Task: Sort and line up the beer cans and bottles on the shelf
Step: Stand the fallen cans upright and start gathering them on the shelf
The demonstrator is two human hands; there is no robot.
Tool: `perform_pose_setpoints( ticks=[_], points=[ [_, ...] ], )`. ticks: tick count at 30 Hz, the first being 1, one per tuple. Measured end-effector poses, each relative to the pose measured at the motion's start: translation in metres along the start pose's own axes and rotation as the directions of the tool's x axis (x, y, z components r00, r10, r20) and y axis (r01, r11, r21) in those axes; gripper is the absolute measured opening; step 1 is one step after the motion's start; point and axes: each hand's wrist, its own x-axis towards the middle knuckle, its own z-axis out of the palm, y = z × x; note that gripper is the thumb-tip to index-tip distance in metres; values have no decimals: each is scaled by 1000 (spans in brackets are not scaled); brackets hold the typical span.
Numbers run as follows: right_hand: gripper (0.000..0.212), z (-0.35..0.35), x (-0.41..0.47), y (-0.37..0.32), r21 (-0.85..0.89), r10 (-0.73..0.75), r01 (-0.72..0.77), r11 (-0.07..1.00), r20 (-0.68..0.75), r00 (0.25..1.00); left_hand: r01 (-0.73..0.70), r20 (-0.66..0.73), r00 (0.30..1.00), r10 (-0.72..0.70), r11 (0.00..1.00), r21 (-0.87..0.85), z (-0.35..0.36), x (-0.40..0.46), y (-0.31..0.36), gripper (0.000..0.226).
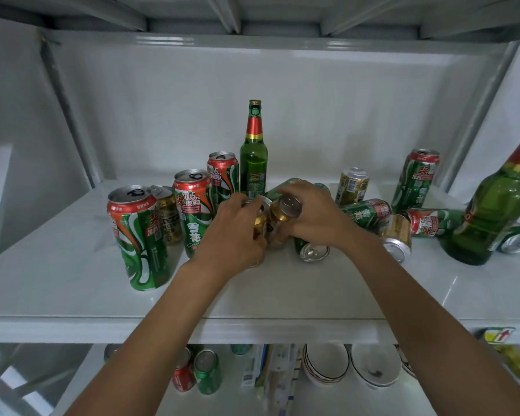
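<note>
- Head view: two short gold aluminium cans are held at the middle of the white metal shelf [72, 295], one in each hand.
- The left hand [234, 232] is curled round the gold can on the left [259, 225], which stands roughly upright with its top just visible above the fingers.
- The right hand [309, 211] is curled over the gold can on the right [282, 214], which is tilted so that its silver end faces the camera; the two cans touch.
- Step in hand, as judged: the gold cans are being gathered and stood up as one group.
- To the left of the left hand, three tall red-and-green cans [138, 235] stand in a diagonal row, with another gold can [167, 214] behind the nearest one and a green glass bottle with a red-and-gold neck foil [253, 163] at the far end.
- To the right of the right hand, several red-and-green cans [367, 213] and a gold can [395, 235] lie on their sides; a second green glass bottle [493, 205] stands further right.
- The next move probably calls for the tilted can to be righted and both to be set beside the standing gold can.
- Writing: "0.5元换购" and the characters "雪花" are readable on the second tall can; finer print cannot be read.
</note>
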Motion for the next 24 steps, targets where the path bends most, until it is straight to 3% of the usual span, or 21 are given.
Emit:
perform_pose_setpoints(
  ticks=[2, 9, 15, 24],
  points=[
    [46, -10, -7, -6, 48, 25, -25, 999, 5, 1000, -6, 6, 1000, 5, 1000, 22, -2, -1, 1, 75],
    [52, -24, -24, -26, 147, 85, -94, 985, 65, 994, -84, 53, 995, 83, 996, 14, -14, 1, -1, 63],
    [51, -8, -37, -30, 194, 62, -62, 979, 9, 998, -73, 123, 989, 84, 993, -89, -24, -1, -6, 76],
    [75, 0, -44, -33, 212, 95, -93, 973, 3, 996, -92, 51, 994, 96, 993, -72, -16, -10, -5, 73]
  ],
)
